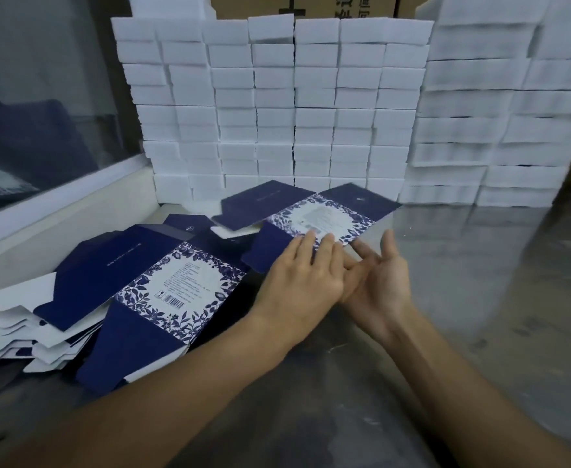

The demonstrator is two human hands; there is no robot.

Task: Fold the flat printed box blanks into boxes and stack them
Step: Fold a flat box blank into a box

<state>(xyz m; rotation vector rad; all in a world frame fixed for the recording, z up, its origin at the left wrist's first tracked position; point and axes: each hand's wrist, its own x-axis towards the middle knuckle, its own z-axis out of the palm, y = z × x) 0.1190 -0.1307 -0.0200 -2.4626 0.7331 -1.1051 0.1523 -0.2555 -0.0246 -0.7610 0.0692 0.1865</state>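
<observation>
Thin, light card blanks, stiff only along their creases, about to be picked up and folded.

Across the top of the frame rises a wall of stacked white blocks (277, 106), presumably finished boxes seen from their plain side. At lower left lies the heap of flat printed blanks (132, 292), navy with floral borders, loosely fanned. At centre, one single blank (314, 214) rests on the glossy table (479, 298), likely slippery there. The left hand (302, 276) lies flat, fingertips pressing its near edge; the right hand (383, 282) is open, palm up, beside that edge, holding nothing. Best taken by the outer flaps, since printed faces may scuff or dent.
</observation>
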